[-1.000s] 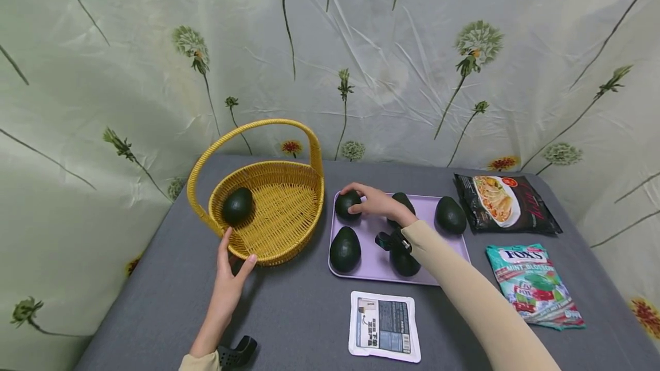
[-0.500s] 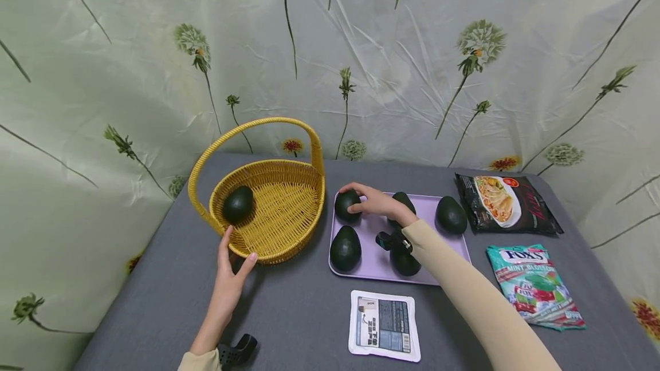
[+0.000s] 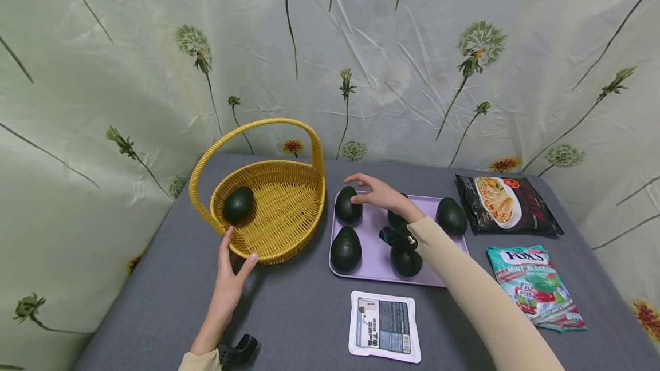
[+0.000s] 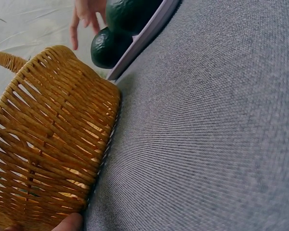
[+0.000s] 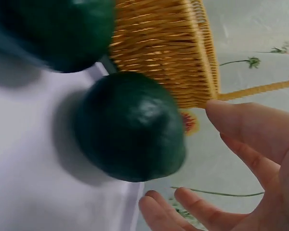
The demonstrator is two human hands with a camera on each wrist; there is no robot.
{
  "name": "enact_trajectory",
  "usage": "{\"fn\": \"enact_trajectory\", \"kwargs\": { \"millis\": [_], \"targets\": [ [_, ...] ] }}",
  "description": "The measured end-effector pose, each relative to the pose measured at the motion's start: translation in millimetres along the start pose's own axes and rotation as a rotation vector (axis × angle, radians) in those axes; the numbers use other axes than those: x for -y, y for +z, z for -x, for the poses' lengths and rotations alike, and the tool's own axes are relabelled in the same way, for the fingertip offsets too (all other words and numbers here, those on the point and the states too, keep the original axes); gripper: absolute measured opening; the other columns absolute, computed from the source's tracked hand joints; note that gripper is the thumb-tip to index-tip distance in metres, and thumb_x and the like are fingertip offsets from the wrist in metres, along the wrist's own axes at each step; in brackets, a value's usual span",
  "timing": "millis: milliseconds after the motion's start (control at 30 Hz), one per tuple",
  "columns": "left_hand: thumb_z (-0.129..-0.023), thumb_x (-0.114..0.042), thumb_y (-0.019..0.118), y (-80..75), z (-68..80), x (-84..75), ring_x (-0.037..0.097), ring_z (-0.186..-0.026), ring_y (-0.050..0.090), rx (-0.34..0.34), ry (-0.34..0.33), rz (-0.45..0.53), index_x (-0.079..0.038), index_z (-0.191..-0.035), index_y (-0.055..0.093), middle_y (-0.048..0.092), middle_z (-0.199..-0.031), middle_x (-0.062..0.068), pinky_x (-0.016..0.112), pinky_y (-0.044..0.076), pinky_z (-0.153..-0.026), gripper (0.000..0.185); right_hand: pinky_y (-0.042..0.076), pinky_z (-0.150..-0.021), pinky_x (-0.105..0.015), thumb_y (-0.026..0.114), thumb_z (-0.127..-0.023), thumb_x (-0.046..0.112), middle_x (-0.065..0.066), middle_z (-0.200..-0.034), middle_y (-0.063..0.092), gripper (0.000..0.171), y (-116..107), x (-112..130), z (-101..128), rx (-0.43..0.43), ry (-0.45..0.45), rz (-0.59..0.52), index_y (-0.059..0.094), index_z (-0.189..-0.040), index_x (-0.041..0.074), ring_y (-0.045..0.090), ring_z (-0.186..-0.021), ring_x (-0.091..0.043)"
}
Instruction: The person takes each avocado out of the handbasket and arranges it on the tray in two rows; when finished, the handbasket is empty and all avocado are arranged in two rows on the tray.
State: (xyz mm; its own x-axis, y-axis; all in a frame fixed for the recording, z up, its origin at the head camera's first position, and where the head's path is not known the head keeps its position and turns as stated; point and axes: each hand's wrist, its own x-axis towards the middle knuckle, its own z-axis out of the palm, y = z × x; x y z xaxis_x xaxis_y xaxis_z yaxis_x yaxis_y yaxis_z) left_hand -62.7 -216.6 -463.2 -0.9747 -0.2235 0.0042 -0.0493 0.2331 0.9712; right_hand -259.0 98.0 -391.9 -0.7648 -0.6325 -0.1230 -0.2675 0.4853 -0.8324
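Note:
A yellow wicker basket (image 3: 281, 216) with a hoop handle stands at the left and holds one dark avocado (image 3: 238, 205). My left hand (image 3: 233, 261) pinches its near rim, with the thumb (image 4: 67, 222) pressed on the outside weave. A lavender tray (image 3: 372, 233) beside it carries several avocados. My right hand (image 3: 367, 190) hovers with spread fingers over the tray's far-left avocado (image 3: 347, 206). In the right wrist view that avocado (image 5: 130, 127) lies free on the tray, a gap between it and the fingers (image 5: 250, 125).
A black noodle packet (image 3: 502, 202) and a green mint bag (image 3: 533, 285) lie at the right. A white labelled packet (image 3: 382, 325) sits near the front edge. A floral curtain closes off the back and sides of the grey table.
My right hand has come up off the far-left avocado and spread its fingers; the avocado stays on the tray. The left hand and basket have not moved.

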Motion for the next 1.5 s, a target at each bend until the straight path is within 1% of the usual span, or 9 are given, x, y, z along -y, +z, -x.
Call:
{"fn": "enact_trajectory", "kwargs": {
  "millis": [133,300,467,600,800,1000,1267,1367,1500],
  "targets": [
    [-0.098,-0.021,0.056,0.3,0.5,0.0,0.037,-0.141,0.005,0.000,-0.006,0.004,-0.023,-0.155,0.003,-0.002,-0.157,0.008,0.064,0.013,-0.105,0.078,0.037,-0.098,-0.052,0.060,-0.094,0.009,-0.018,-0.146,0.034,0.046,-3.6,13.2,-2.8,-0.018,-0.020,-0.023,0.046,-0.139,0.008,0.038,-0.129,-0.042],
    [-0.098,-0.021,0.056,0.2,1.2,0.2,0.037,-0.141,0.006,-0.002,-0.004,0.006,-0.023,-0.155,0.003,-0.001,-0.157,0.009,0.064,0.013,-0.105,0.078,0.035,-0.102,-0.046,0.060,-0.094,0.009,-0.016,-0.144,0.038,0.045,4.5,32.4,-13.3,-0.022,-0.119,-0.010,0.048,-0.137,0.004,0.037,-0.131,-0.037],
    [-0.098,-0.019,0.056,-0.2,2.6,0.9,0.037,-0.141,0.007,-0.001,0.003,0.014,-0.021,-0.155,0.004,0.000,-0.157,0.009,0.065,0.013,-0.104,0.077,0.037,-0.102,-0.042,0.061,-0.095,0.010,-0.016,-0.140,0.042,0.041,28.0,56.2,-30.6,-0.011,-0.204,-0.006,0.051,-0.134,0.002,0.041,-0.128,-0.037],
    [-0.098,-0.019,0.056,0.2,3.2,1.8,0.037,-0.141,0.006,-0.001,0.000,0.016,-0.021,-0.155,0.004,0.000,-0.157,0.009,0.065,0.013,-0.104,0.077,0.037,-0.102,-0.039,0.062,-0.094,0.012,-0.016,-0.140,0.044,0.043,53.1,74.8,-50.3,0.034,-0.235,0.000,0.050,-0.135,0.003,0.042,-0.128,-0.033],
    [-0.099,-0.020,0.055,0.3,2.8,2.2,0.040,-0.140,0.008,0.006,-0.013,0.014,-0.022,-0.155,0.003,0.000,-0.157,0.009,0.066,0.015,-0.103,0.076,0.044,-0.094,-0.036,0.061,-0.094,0.012,-0.015,-0.141,0.043,0.049,94.5,92.5,-77.1,0.140,-0.199,-0.037,0.045,-0.140,0.007,0.045,-0.126,-0.033],
    [-0.099,-0.022,0.055,-0.8,1.2,1.8,0.038,-0.141,0.006,0.003,-0.028,0.010,-0.022,-0.155,0.003,-0.001,-0.157,0.010,0.065,0.013,-0.104,0.077,0.040,-0.097,-0.041,0.061,-0.094,0.013,-0.017,-0.146,0.038,0.054,126.1,104.2,-97.5,0.210,-0.164,-0.038,0.041,-0.144,0.008,0.037,-0.132,-0.032],
    [-0.099,-0.019,0.055,-2.5,1.0,1.5,0.039,-0.140,0.007,0.003,-0.001,0.014,-0.018,-0.155,0.004,0.000,-0.157,0.010,0.064,0.013,-0.104,0.076,0.036,-0.101,-0.035,0.062,-0.093,0.011,-0.009,-0.151,0.033,0.065,148.0,111.1,-117.0,0.228,-0.053,0.039,0.032,-0.150,0.015,0.036,-0.134,-0.025],
    [-0.099,-0.019,0.055,-2.8,0.2,1.2,0.039,-0.140,0.006,0.004,0.004,0.010,-0.019,-0.155,0.004,-0.001,-0.157,0.010,0.065,0.013,-0.104,0.076,0.038,-0.100,-0.034,0.060,-0.094,0.010,-0.008,-0.152,0.031,0.068,154.2,116.0,-119.9,0.255,-0.042,0.088,0.027,-0.152,0.016,0.038,-0.133,-0.024],
    [-0.099,-0.020,0.055,-2.4,-1.4,0.9,0.039,-0.140,0.007,0.007,-0.001,0.011,-0.022,-0.155,0.004,-0.002,-0.157,0.010,0.064,0.015,-0.104,0.076,0.043,-0.090,-0.030,0.062,-0.093,0.009,-0.009,-0.144,0.042,0.059,160.0,121.1,-121.2,0.239,-0.067,0.108,0.038,-0.147,0.015,0.049,-0.121,-0.023]
  ]
}}
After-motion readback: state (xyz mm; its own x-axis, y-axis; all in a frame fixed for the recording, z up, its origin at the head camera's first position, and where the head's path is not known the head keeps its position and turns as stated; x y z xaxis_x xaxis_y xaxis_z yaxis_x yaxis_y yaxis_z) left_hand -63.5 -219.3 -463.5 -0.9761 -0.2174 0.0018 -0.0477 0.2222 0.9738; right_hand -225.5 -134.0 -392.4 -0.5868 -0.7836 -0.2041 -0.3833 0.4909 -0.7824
